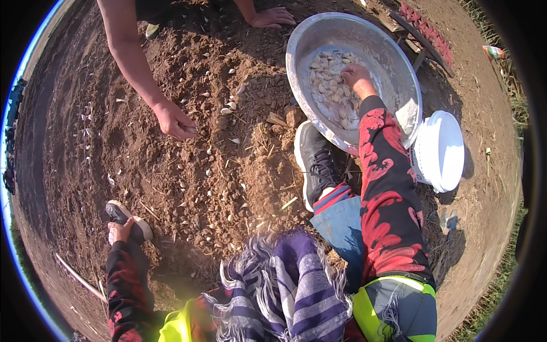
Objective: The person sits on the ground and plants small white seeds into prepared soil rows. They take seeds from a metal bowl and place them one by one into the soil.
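My right hand [359,80] reaches into a wide, dull metal basin [397,92], its curled fingers touching a heap of garlic cloves [328,79]. The fingertips are partly hidden, and I cannot tell whether they hold a clove. White powder coats the basin's bottom around the cloves. My left hand [119,231] grips the dark shoe [136,226] on my left foot, low at the left. Between my feet, pale garlic cloves [208,172] sit in rough rows in loose brown soil [252,171]. My right shoe [318,160], black with a white sole, stands against the basin's near side.
Across from me, another person's hand [176,122] is low over the rows, fingers pinched; their other hand [272,18] rests on the soil. A white plastic bucket [440,151] lies tilted beside the basin. A low stool with red woven covering [427,36] stands behind it.
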A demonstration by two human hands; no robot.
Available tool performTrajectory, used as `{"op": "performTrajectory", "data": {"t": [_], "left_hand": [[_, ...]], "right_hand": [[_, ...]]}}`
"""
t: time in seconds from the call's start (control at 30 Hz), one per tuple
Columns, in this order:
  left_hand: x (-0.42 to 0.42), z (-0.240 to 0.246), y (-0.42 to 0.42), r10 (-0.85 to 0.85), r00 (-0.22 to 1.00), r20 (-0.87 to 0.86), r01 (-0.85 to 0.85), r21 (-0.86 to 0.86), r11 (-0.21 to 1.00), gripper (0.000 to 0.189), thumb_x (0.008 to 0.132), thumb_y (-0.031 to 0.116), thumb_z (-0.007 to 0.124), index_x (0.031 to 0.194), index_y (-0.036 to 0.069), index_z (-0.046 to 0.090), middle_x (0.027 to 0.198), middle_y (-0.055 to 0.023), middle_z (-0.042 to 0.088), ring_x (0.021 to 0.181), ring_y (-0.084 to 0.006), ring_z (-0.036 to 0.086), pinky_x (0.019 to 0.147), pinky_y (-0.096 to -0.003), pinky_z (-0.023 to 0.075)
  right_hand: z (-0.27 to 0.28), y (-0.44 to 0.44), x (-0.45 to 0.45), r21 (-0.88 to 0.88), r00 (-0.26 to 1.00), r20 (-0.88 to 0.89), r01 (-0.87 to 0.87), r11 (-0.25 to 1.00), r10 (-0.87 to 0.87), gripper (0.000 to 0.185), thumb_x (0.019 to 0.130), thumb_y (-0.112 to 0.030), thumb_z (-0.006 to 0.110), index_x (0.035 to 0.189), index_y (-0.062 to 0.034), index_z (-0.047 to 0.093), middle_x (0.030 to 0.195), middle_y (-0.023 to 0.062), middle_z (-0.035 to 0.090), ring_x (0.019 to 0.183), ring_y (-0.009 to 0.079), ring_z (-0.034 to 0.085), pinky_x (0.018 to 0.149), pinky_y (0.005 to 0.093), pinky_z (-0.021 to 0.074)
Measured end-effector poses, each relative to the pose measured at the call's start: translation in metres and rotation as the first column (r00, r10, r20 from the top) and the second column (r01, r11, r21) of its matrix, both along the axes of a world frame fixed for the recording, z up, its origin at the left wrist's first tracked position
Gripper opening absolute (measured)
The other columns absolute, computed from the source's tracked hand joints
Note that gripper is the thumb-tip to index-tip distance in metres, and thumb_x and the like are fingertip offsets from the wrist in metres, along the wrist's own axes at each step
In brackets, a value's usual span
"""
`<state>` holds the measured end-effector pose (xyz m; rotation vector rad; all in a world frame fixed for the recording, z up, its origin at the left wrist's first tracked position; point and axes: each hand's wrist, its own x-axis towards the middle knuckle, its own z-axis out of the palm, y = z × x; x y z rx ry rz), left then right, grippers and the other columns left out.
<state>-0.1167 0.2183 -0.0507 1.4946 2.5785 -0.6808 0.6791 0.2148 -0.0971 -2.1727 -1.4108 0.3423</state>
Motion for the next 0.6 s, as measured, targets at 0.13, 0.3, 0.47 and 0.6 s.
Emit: {"op": "performTrajectory", "data": {"t": [0.13,0.3,0.47,0.6], "left_hand": [[0.001,0.001,-0.001,0.011,1.000,0.004,-0.011,-0.007,1.000,0.097,0.054,0.063,0.066,0.111,-0.011,0.040,0.108,-0.0266,0.052,0.101,-0.0338,0.053,0.084,-0.0375,0.0417],[-0.003,-0.002,0.000,0.002,1.000,-0.004,-0.002,0.016,1.000,0.096,0.053,0.063,0.066,0.110,-0.009,0.040,0.107,-0.0247,0.053,0.099,-0.0330,0.054,0.083,-0.0378,0.0422],[-0.008,-0.007,-0.001,0.005,1.000,-0.007,-0.005,0.026,1.000,0.094,0.052,0.062,0.067,0.109,-0.007,0.041,0.106,-0.0222,0.053,0.098,-0.0330,0.054,0.082,-0.0390,0.0429],[-0.011,-0.008,-0.002,-0.020,1.000,0.000,0.020,0.042,0.999,0.096,0.051,0.064,0.066,0.109,-0.008,0.042,0.106,-0.0234,0.053,0.099,-0.0330,0.054,0.083,-0.0385,0.0428]], "right_hand": [[-0.005,0.012,-0.016,-0.159,0.983,0.148,-0.085,0.984,0.109,0.017,0.062,-0.017,0.063,0.075,-0.0074,0.063,0.074,0.0126,0.062,0.072,0.0267,0.059,0.066,0.0336,0.0459],[-0.001,0.008,-0.024,-0.291,0.991,0.105,-0.050,0.956,0.084,0.019,0.060,-0.016,0.066,0.076,-0.0061,0.061,0.079,0.0148,0.061,0.077,0.0297,0.058,0.069,0.0350,0.0461],[-0.001,-0.010,-0.026,-0.273,0.998,0.049,-0.035,0.961,0.050,0.026,0.060,-0.017,0.066,0.081,-0.0040,0.058,0.077,0.0148,0.060,0.072,0.0265,0.058,0.064,0.0351,0.0449],[-0.010,-0.015,-0.030,-0.320,0.988,0.136,-0.022,0.947,0.069,0.022,0.066,-0.018,0.063,0.081,-0.0032,0.057,0.078,0.0161,0.060,0.073,0.0280,0.058,0.065,0.0356,0.0451]]}}
